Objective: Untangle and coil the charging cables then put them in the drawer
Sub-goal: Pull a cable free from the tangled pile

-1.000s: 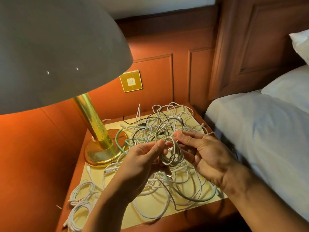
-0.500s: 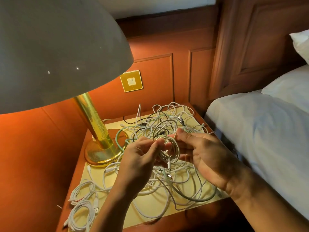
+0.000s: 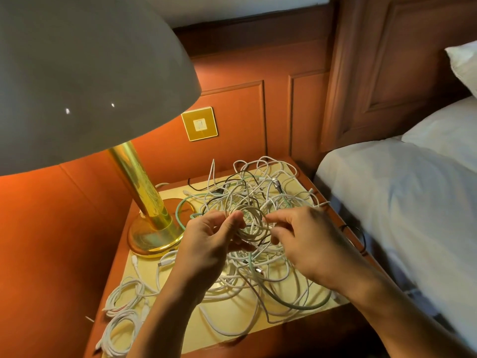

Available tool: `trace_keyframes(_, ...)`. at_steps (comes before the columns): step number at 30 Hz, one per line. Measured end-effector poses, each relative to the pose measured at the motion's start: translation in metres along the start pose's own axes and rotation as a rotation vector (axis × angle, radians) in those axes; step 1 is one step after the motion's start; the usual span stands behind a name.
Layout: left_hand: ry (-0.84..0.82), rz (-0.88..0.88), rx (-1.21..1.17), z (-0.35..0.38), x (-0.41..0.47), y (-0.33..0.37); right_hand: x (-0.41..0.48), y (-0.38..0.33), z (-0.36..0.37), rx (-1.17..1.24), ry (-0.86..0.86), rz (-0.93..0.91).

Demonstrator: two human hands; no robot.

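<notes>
White coil [image 3: 254,224] pinched by left hand [image 3: 206,245], right hand [image 3: 311,241]

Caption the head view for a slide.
Left hand and right hand hold a white cable coil above the tangled pile.

wall [image 3: 232,104]: red-brown wood panels | lamp [image 3: 140,187]: brass, lit, grey shade | nightstand [image 3: 296,332]: cream top | bed [image 3: 400,215]: white sheets, right
</notes>
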State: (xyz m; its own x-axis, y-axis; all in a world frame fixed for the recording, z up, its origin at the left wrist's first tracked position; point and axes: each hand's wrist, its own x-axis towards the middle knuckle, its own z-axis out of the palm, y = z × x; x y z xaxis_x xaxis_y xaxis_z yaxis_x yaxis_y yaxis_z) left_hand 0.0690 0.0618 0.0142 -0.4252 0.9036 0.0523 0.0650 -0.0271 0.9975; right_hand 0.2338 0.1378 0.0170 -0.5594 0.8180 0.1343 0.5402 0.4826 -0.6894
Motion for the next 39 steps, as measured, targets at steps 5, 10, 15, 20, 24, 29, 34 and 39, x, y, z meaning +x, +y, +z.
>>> trace_keyframes(5,0.009,-0.038,-0.098,-0.01,0.0,0.006,0.011,0.021,-0.02,-0.025,0.39,-0.119)
trace_keyframes(10,0.015,-0.059,-0.096,-0.013,0.001,0.003,0.022,0.041,-0.038,0.028,0.64,-0.021)
trace_keyframes(15,0.001,-0.086,-0.092,-0.013,0.001,0.002,0.021,0.039,-0.04,0.137,0.45,0.02)
trace_keyframes(20,-0.036,-0.154,-0.237,-0.018,-0.001,0.004,0.017,0.047,-0.036,-0.001,-0.007,-0.034)
trace_keyframes(24,-0.109,-0.179,-0.224,-0.015,-0.003,0.006,0.015,0.043,-0.025,0.004,0.037,-0.073)
trace_keyframes(29,-0.266,-0.25,-0.428,-0.007,-0.008,0.012,0.015,0.028,-0.019,0.511,0.141,0.011)
trace_keyframes(34,-0.29,-0.296,-0.542,-0.002,-0.008,0.013,0.015,0.017,-0.018,1.045,0.015,0.194)
trace_keyframes(39,-0.26,-0.33,-0.58,-0.003,-0.007,0.013,0.017,0.012,-0.014,1.27,-0.139,0.3)
